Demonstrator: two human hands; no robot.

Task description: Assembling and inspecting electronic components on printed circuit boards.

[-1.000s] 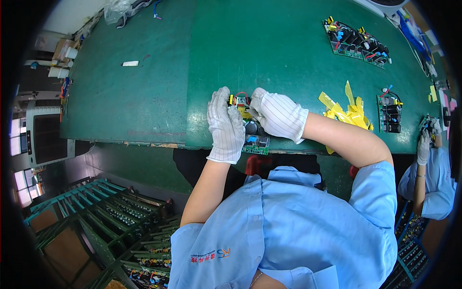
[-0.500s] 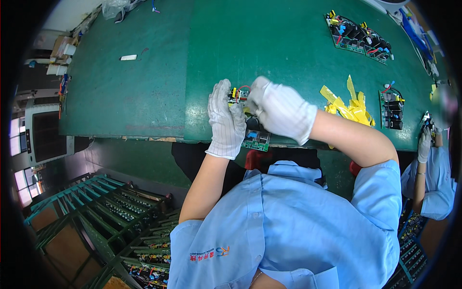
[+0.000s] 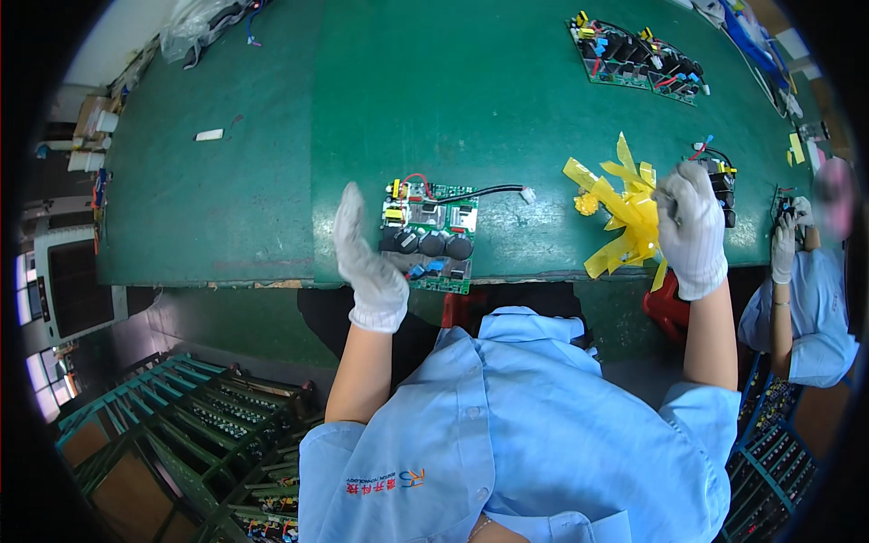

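Observation:
A green circuit board (image 3: 466, 220) with black capacitors, yellow parts and a black cable lies at the bench's near edge. My left hand (image 3: 369, 258), in a white striped glove, stands upright along the board's left side. Its fingers are stretched out and hold nothing. To the right lies a pile of yellow tape strips (image 3: 625, 208). My gloved right hand (image 3: 692, 231) is at the pile's right edge, fingers curled closed. What they hold, if anything, is hidden.
Several circuit boards (image 3: 634, 59) stand in a row at the far right; another board (image 3: 724, 190) sits behind my right hand. A small white piece (image 3: 209, 135) lies on the green bench (image 3: 235, 208). A co-worker's gloved hands (image 3: 786, 240) work at the right edge. Racks (image 3: 199, 407) stand lower left.
My right hand has left the circuit board and moved right to the yellow tape. My left hand has drawn slightly away from the board, uncovering it. The whole view has shifted a little.

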